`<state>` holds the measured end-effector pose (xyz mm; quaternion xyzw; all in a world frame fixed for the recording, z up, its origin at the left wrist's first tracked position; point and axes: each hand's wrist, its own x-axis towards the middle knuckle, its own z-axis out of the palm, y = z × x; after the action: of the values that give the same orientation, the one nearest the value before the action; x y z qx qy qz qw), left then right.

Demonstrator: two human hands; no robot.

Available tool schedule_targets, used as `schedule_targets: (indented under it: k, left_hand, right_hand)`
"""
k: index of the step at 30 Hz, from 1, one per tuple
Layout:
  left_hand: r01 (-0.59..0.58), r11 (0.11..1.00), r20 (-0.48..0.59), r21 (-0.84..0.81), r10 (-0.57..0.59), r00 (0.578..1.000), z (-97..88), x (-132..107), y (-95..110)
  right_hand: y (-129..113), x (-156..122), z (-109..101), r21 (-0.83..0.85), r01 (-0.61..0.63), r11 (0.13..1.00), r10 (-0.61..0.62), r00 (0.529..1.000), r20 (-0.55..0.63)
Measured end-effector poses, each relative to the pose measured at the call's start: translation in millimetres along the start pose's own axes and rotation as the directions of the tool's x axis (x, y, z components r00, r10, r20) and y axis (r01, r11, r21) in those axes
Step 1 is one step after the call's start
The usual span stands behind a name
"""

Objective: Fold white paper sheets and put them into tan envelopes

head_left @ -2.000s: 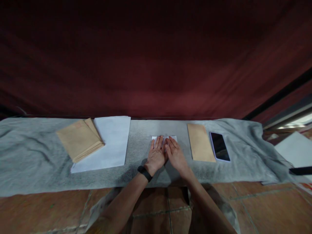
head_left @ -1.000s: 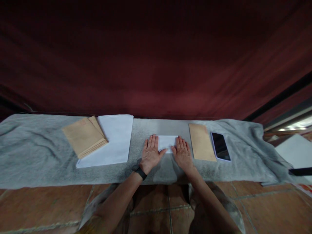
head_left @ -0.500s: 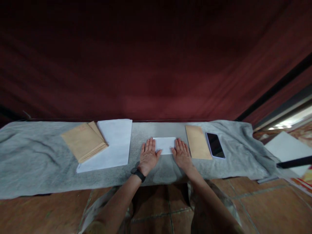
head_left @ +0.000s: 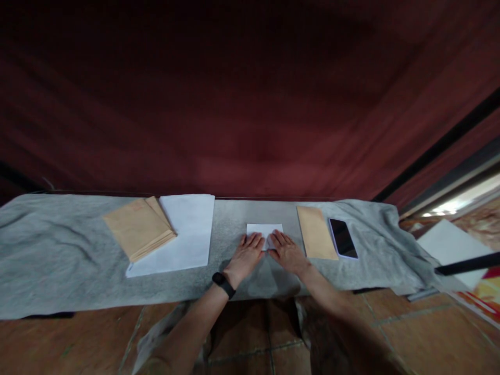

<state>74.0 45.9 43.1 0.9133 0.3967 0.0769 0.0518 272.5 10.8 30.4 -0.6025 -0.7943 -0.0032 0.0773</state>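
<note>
Resting left hand (head_left: 246, 257) and right hand (head_left: 289, 253) flat, clamped on nothing, over the near side of a small white paper rectangle (head_left: 264, 227). Lying on grey fabric (head_left: 230, 219), long axis left-right, just beyond both palms, equally near each.

1. Left hand (head_left: 246, 257) — half a second ago along the left edge of the small white paper (head_left: 264, 228) — now has fingers over its near left part.
2. Right hand (head_left: 288, 254) has come in likewise from the paper's right edge.
3. The hands are closer together.
</note>
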Motion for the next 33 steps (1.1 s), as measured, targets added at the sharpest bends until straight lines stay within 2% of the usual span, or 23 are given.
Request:
schedule_targets:
  k: [3,6,10,13,15,18,21,24,26,27,28,30,33]
  left_hand:
    - [0.012,1.0,-0.011,0.028,-0.012,1.0,-4.1,1.8,10.2]
    - [0.023,0.999,-0.01,0.024,-0.023,1.0,-8.4,4.4,18.3]
    - [0.06,0.996,-0.015,-0.068,-0.062,0.998,-17.1,6.8,16.1]
    - [0.102,0.983,-0.059,-0.154,-0.112,0.992,-27.8,8.5,6.6]
    - [0.109,0.954,-0.138,-0.278,-0.152,0.979,-35.8,10.7,0.2]
    - [0.112,0.807,-0.213,-0.579,-0.283,0.935,-44.3,16.2,-6.6]
    - [0.128,0.524,-0.178,-0.842,-0.494,0.851,-45.1,21.5,-11.1]
    - [0.117,0.192,-0.039,-0.974,-0.657,0.753,-38.0,21.4,-13.4]
    - [0.135,0.026,0.083,-0.99,-0.666,0.741,-30.1,17.8,-13.0]
    - [0.154,-0.022,0.131,-0.988,-0.652,0.747,-25.5,15.6,-12.4]
    - [0.173,-0.045,0.162,-0.984,-0.64,0.751,-20.7,13.6,-11.8]
    - [0.209,-0.031,0.181,-0.977,-0.636,0.75,-11.2,11.4,-11.5]
    - [0.252,0.093,0.13,-0.963,-0.657,0.742,-0.2,15.0,-15.6]
  right_hand:
    - [2.1,4.7,-10.2,-0.011,0.031,0.999,-0.03,0.999,0.024]
    - [3.1,5.1,-11.5,0.013,0.03,0.999,-0.03,0.999,0.014]
    - [13.9,-0.5,-7.7,0.218,0.041,0.975,-0.036,0.999,-0.027]
    - [28.1,-4.9,-8.6,0.48,0.018,0.877,0.02,0.997,-0.074]
    - [35.5,-5.2,-11.8,0.656,-0.025,0.754,0.125,0.986,-0.106]
    - [39.0,-0.9,-17.1,0.812,-0.065,0.58,0.274,0.954,-0.119]
    - [34.5,6.6,-18.2,0.886,-0.112,0.45,0.401,0.912,-0.088]
    - [28.1,14.0,-13.4,0.911,-0.141,0.386,0.5,0.863,-0.078]
    - [25.2,18.6,-8.0,0.908,-0.158,0.387,0.536,0.84,-0.083]
    - [24.4,20.9,-4.8,0.905,-0.169,0.389,0.552,0.83,-0.082]
    - [23.9,23.1,-1.3,0.901,-0.184,0.394,0.566,0.82,-0.08]
    - [23.7,27.5,6.2,0.888,-0.219,0.404,0.591,0.803,-0.071]
    - [25.1,32.3,17.8,0.871,-0.262,0.415,0.605,0.794,-0.049]
